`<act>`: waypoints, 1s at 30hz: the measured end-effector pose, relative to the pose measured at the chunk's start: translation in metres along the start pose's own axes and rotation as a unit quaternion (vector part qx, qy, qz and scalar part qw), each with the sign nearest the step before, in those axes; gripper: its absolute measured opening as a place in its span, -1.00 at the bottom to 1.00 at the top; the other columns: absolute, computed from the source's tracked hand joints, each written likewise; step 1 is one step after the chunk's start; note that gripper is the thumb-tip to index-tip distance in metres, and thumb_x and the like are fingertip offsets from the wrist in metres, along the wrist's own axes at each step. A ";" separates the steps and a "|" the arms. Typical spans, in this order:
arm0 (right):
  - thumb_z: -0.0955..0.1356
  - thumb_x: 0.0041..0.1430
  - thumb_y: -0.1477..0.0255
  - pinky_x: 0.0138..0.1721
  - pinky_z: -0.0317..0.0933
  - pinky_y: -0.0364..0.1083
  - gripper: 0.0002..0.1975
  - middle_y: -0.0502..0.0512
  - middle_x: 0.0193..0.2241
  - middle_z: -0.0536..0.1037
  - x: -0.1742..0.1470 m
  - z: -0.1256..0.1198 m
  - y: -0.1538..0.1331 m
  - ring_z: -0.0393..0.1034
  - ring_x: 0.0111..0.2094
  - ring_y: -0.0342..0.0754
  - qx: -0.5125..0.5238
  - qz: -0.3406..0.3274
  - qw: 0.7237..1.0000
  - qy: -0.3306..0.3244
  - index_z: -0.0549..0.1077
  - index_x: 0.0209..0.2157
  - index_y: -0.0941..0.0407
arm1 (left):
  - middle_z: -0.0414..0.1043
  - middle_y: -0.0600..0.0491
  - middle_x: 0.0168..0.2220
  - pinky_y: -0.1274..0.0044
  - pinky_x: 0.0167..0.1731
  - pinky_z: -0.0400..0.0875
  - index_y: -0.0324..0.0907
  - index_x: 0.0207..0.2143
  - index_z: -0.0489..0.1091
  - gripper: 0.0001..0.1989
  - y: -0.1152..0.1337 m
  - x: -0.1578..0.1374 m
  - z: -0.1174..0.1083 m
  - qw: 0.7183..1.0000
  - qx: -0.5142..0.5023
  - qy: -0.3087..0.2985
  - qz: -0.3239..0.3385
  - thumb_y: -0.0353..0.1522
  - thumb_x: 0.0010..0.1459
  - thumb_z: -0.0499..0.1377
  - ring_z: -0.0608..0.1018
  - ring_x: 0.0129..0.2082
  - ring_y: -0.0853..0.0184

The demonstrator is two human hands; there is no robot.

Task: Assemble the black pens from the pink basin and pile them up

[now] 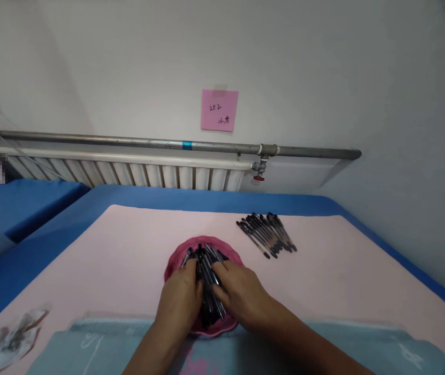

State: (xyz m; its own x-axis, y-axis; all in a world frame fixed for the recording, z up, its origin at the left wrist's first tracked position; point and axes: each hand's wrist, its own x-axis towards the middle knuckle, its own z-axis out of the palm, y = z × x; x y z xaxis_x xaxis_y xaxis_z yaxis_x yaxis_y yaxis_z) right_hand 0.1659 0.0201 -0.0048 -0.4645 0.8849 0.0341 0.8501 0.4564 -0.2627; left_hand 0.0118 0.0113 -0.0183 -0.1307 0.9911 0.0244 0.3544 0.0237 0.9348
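Observation:
A bundle of black-capped pens lies in a round pink bowl at the front middle of the table. My left hand is closed against the bundle's left side, its fingers curled over the pens. From the right, my right hand grips the same bundle, thumb and fingers bent around it. Some fingertips are hidden among the pens. Behind and to the right of the bowl, a fanned pile of similar pens rests on the pale pink sheet.
A light blue cloth covers the near edge. Crumpled white plastic lies at the front left. Blue table covering borders the pink sheet. Along the back wall run a metal pipe and a white radiator, below a pink note.

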 end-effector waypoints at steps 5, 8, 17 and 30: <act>0.26 0.09 0.52 -0.38 0.12 -0.08 -0.84 0.14 -0.30 0.50 0.002 0.004 0.001 0.38 -0.33 0.01 0.048 -0.001 0.999 0.005 0.37 -0.24 0.14 | 0.44 0.06 -0.54 0.45 -0.32 0.18 -0.05 -0.31 0.48 -0.65 0.000 0.004 -0.005 0.999 -0.006 0.014 -0.030 -0.55 -0.21 0.22 0.46 -0.45 0.15; 0.26 0.03 0.59 -0.35 0.15 -0.09 -0.78 0.11 -0.31 0.51 0.003 0.006 0.004 0.38 -0.33 -0.01 0.121 0.001 0.992 0.025 0.36 -0.23 0.13 | 0.50 0.06 -0.50 0.46 -0.31 0.23 -0.05 -0.35 0.50 -0.70 0.002 0.006 -0.009 0.998 -0.054 0.011 -0.034 -0.53 -0.21 0.24 0.49 -0.42 0.18; 0.27 0.04 0.58 -0.31 0.28 -0.07 -0.74 0.01 -0.36 0.56 0.003 0.001 0.005 0.44 -0.33 -0.05 0.326 0.040 0.942 0.073 0.45 -0.22 0.08 | 0.51 0.09 -0.50 0.60 -0.46 0.40 -0.23 -0.41 0.45 -0.83 0.017 0.005 -0.032 0.914 -0.385 -0.008 -0.126 -0.38 -0.12 0.32 0.51 -0.53 0.41; 0.27 0.04 0.62 -0.22 0.27 -0.01 -0.71 0.01 -0.33 0.54 -0.002 -0.006 0.003 0.41 -0.30 -0.05 0.327 -0.044 0.944 0.034 0.50 -0.25 0.03 | 0.51 0.01 -0.48 0.54 -0.40 0.53 -0.25 -0.47 0.34 -0.89 0.023 0.009 -0.035 0.854 -0.490 0.074 -0.158 -0.58 0.01 0.18 0.58 -0.47 0.38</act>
State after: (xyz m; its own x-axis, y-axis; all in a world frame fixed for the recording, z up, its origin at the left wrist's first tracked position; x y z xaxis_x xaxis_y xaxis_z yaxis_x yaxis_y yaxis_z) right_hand 0.1707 0.0198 0.0002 -0.4901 0.8606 0.1387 0.4651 0.3927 -0.7934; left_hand -0.0138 0.0158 0.0160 -0.2172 0.9266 -0.3069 -0.6558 0.0944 0.7490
